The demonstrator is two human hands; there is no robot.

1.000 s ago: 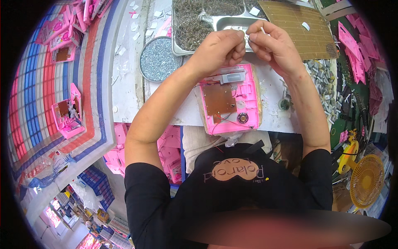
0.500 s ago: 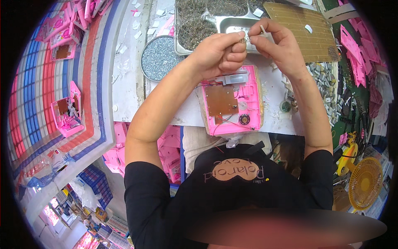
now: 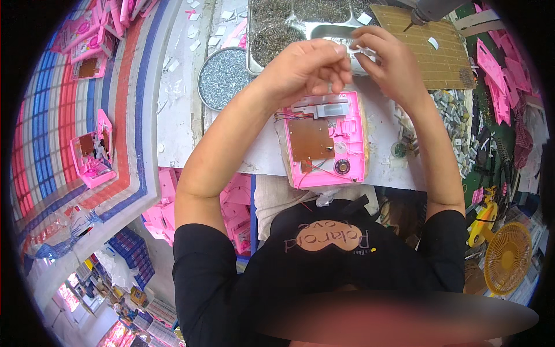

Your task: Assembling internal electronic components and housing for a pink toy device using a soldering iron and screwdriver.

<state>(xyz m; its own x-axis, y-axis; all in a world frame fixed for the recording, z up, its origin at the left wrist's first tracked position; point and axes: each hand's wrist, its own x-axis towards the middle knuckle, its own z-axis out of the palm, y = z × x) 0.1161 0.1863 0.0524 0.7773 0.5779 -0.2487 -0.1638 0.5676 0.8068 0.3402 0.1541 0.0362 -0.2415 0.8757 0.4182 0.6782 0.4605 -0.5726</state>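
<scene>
My left hand (image 3: 315, 68) hovers over the far edge of a pink plastic housing (image 3: 357, 141), its fingers loosened and partly apart. No held thing shows in it, though its palm is partly hidden. Just to the right, my right hand (image 3: 396, 66) has thumb and fingers around a small white plastic piece (image 3: 370, 55), slightly blurred. Both hands are close to the bare compartment of a metal tray (image 3: 315, 27). Inside the housing lie a brown circuit board (image 3: 311, 139), a grey box-shaped part (image 3: 334, 110), a round black speaker (image 3: 342, 166) and thin wires.
Small metal springs (image 3: 274, 43) fill other tray compartments. A round dish of silver screws (image 3: 222, 78) stands left. At upper right, a power screwdriver (image 3: 425, 14) hangs over brown cardboard (image 3: 419, 49). Small metallic parts (image 3: 454, 124) are heaped right; a yellow fan (image 3: 509, 257) stands lower right.
My left hand has loosened from a closed pinch. My right hand has shifted slightly, and the white piece sits lower between its fingers. A power screwdriver has come into view at upper right.
</scene>
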